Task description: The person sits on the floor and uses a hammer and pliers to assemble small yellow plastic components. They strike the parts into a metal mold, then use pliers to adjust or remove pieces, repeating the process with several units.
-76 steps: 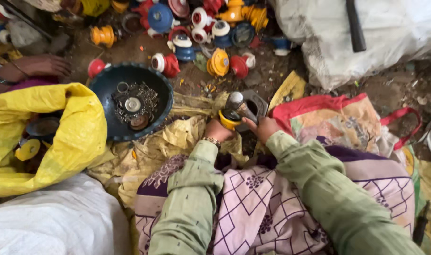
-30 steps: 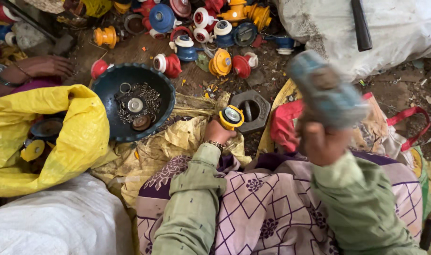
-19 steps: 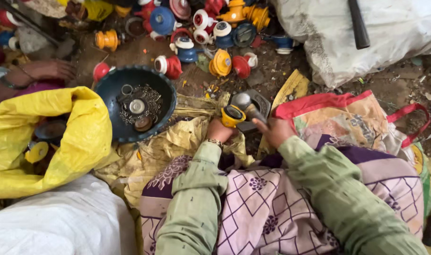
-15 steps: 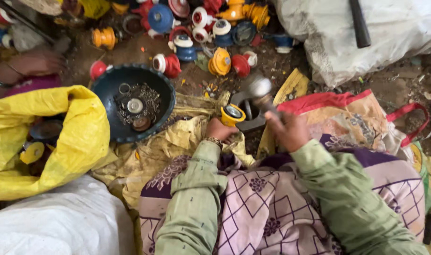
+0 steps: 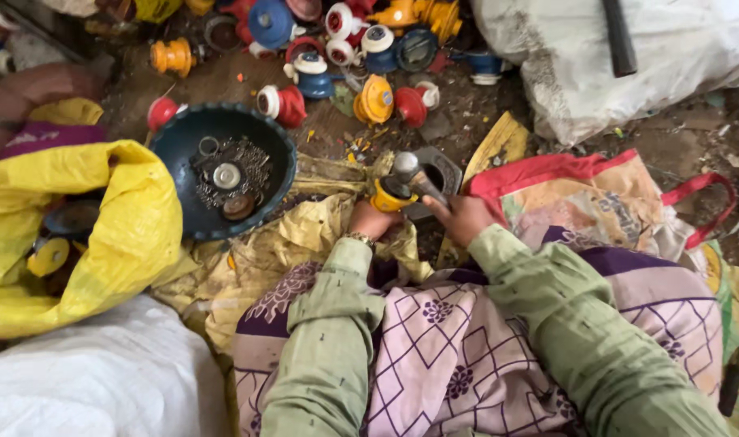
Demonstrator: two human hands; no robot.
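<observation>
White sack [image 5: 677, 57] top right, on dirt ground. Yellow sack [image 5: 86, 235] at left, mouth open, coloured parts inside. Dark blue bowl [image 5: 224, 170] just beside it, holds metal rings and small parts. Heap of red, blue, yellow plastic fittings [image 5: 345, 48] along top. Right hand [image 5: 462, 217] clenched on hammer [image 5: 414, 174], head down on yellow fitting [image 5: 390, 197]. Left hand [image 5: 373, 220] grasps yellow fitting, steadying it against dark metal block [image 5: 442, 174], centre frame.

pale green sleeves, wrist bangle
</observation>
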